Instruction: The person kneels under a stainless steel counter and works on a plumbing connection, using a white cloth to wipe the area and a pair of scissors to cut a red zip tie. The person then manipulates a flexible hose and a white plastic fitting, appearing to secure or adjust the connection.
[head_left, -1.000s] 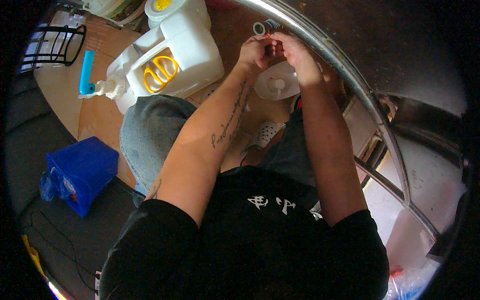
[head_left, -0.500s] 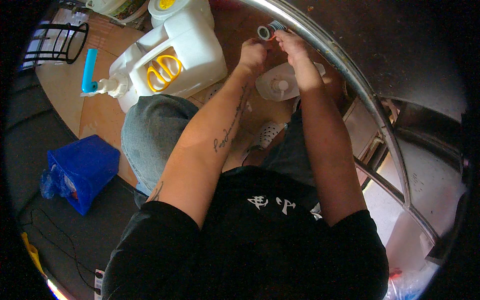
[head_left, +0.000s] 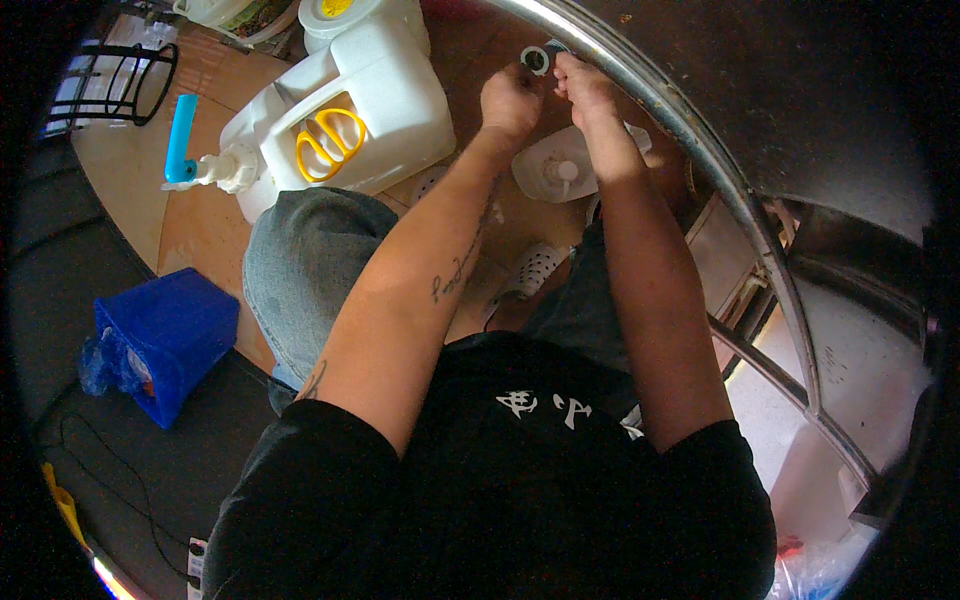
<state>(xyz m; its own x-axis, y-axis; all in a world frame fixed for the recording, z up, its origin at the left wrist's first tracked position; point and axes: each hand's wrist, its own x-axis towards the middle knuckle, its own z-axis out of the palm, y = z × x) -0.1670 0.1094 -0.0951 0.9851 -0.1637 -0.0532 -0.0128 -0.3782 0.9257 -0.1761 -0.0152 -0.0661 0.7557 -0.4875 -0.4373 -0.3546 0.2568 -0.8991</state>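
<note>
Away from me, at the top of the head view, both my hands are together around a grey ribbed hose end. Its pale round mouth faces toward me with a dark hole in the middle. My right hand is closed, its thumb and fingers pinching the ribbed part. Beside the mouth, my left hand has its fingers curled and closed; its fingertips are in shadow, so what they grip is hidden. Below the hands, a translucent white jug with a small cap is on the floor, partly behind my right forearm.
A curved metal tube arcs along the right. Left of my arms lies a large white canister with a blue-handled tap and yellow-handled scissors on it. A blue bin lies tipped at the left, near a black cable.
The hose end has turned so its mouth faces me more squarely, and less of its ribbed side shows. My left hand has rotated slightly and risen a little.
</note>
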